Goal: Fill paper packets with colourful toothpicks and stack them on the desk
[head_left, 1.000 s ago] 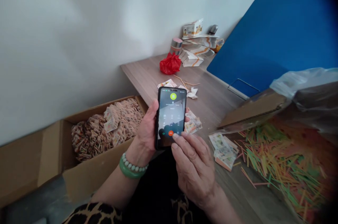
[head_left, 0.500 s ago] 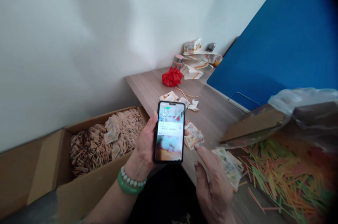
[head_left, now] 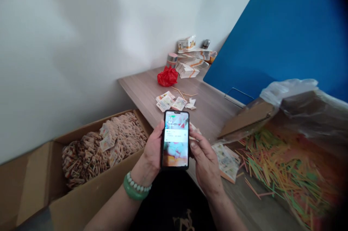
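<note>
A black-edged phone (head_left: 176,147) with its screen lit stands upright in the middle of the view. My left hand (head_left: 152,151) grips it from the left side; a green bangle and a bead bracelet circle that wrist. Against the phone's right edge rest the thumb and fingers of my right hand (head_left: 205,162), so both hands hold it. Small printed packets (head_left: 165,103) lie on the table beyond the phone, and a stack of printed packets (head_left: 225,162) lies to the right of my right hand.
At the left stands a cardboard box (head_left: 92,194) full of folded packets (head_left: 108,144). The table (head_left: 138,86) bears a red plastic bag (head_left: 167,77), a tin (head_left: 172,60) and stacked paper packaging (head_left: 190,64). Coloured sticks (head_left: 272,165) fill a plastic-lined box at right, before a blue panel (head_left: 285,35).
My right hand has moved up and left, from beside the phone onto its right edge. The view has shifted slightly; my left hand still holds the phone.
</note>
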`<state>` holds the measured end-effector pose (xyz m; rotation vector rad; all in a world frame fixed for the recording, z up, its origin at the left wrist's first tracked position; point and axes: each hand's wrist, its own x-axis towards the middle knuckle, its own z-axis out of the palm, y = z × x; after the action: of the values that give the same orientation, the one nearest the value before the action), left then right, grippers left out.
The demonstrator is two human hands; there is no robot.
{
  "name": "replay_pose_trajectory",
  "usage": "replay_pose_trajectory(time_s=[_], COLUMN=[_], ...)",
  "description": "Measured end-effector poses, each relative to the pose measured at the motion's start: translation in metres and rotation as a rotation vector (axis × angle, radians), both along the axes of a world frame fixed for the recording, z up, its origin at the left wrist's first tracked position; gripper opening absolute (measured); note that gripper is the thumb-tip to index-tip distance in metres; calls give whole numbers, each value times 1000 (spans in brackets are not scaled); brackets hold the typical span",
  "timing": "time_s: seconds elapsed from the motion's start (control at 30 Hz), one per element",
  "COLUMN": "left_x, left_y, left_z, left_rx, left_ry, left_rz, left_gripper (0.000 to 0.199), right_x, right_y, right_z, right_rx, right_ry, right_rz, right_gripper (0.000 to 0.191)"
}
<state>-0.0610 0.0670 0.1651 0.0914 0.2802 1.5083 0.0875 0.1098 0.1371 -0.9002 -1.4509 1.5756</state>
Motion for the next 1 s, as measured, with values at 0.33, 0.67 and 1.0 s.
replay_pose_trajectory(time_s=[0.33,0.67,1.0], left_x=[5,7,9], left_y=[5,2,9], left_z=[-6,0,-15], left_rx=[-92,-172,-294], left_ry=[32,91,10], left_rz=[-53,-1,37], left_gripper=[75,71,61], right_x=[3,7,3], right_y=[0,-1,9], right_z=[-5,0,-2], right_rx=[-8,40,-93], right_ry=[27,-44,-100], right_rz=[-75,-23,3], right_gripper=[35,35,40])
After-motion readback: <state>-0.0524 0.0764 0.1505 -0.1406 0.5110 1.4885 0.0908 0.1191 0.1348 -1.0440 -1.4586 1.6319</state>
